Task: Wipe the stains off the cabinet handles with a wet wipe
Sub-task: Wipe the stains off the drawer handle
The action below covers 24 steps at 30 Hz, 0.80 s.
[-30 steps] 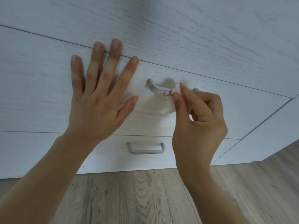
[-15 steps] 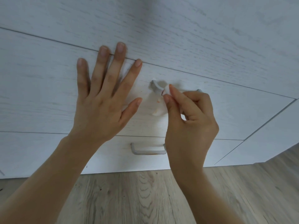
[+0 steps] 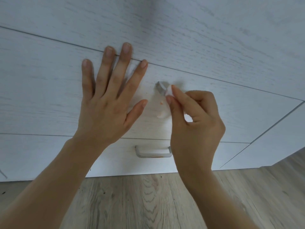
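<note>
A white wood-grain cabinet [image 3: 49, 90] fills the view, with two grey metal handles. My right hand [image 3: 194, 123] pinches a white wet wipe [image 3: 169, 92] between thumb and forefinger against the left end of the upper handle [image 3: 160, 88]; most of that handle is hidden behind the hand. A small orange stain [image 3: 161, 103] marks the drawer front just below, and the wipe's hanging end [image 3: 162, 114] shows an orange tint. My left hand [image 3: 107, 100] lies flat on the drawer front left of the handle, fingers spread. The lower handle [image 3: 153, 153] has an orange smear on its underside.
Light wood-plank floor [image 3: 148, 204] runs below the cabinet. Thin seams separate the drawer fronts, and another cabinet panel [image 3: 280, 138] adjoins on the right.
My right hand has slid the wipe leftward along the upper handle, from near its right end to its left end. The left hand stays flat on the drawer front.
</note>
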### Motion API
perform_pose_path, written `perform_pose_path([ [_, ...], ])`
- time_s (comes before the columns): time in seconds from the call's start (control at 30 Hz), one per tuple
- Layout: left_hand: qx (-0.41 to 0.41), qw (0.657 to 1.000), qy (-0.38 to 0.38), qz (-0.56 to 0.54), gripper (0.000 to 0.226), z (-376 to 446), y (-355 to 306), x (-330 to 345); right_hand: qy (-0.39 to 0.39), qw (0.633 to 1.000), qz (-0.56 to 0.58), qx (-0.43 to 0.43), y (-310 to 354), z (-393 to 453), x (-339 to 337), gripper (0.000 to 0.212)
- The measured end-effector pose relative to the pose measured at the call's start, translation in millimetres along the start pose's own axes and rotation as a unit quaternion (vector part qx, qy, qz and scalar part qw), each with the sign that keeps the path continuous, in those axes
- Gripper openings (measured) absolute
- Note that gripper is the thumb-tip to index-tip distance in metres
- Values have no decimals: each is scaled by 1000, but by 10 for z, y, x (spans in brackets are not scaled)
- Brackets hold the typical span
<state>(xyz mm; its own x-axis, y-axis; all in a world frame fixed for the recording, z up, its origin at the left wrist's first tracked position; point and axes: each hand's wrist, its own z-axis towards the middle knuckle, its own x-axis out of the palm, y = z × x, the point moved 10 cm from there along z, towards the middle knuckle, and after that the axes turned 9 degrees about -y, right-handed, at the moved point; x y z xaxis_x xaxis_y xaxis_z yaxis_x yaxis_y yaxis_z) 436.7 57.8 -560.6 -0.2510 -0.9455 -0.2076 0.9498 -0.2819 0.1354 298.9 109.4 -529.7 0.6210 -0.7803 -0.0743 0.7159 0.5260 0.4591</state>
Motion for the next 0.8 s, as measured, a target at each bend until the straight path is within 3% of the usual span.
perform_pose_path([
  [0.1, -2, 1000, 3, 0, 59, 1, 8, -4, -18, 1000, 15, 17, -14, -25, -5, 22],
  [0.27, -1, 1000, 5, -1, 59, 4, 3, -10, 38, 999, 20, -27, 107, -141, 91, 20],
  [0.37, 2, 1000, 7, -7, 59, 8, 5, -14, 51, 993, 55, 87, -84, -164, 85, 15],
  [0.5, 3, 1000, 8, -5, 59, 6, 11, -16, 48, 957, 111, 264, -362, -206, 111, 8],
  [0.8, 1, 1000, 8, -9, 58, -4, 18, -12, -23, 940, 107, 323, -581, -92, -113, 8],
])
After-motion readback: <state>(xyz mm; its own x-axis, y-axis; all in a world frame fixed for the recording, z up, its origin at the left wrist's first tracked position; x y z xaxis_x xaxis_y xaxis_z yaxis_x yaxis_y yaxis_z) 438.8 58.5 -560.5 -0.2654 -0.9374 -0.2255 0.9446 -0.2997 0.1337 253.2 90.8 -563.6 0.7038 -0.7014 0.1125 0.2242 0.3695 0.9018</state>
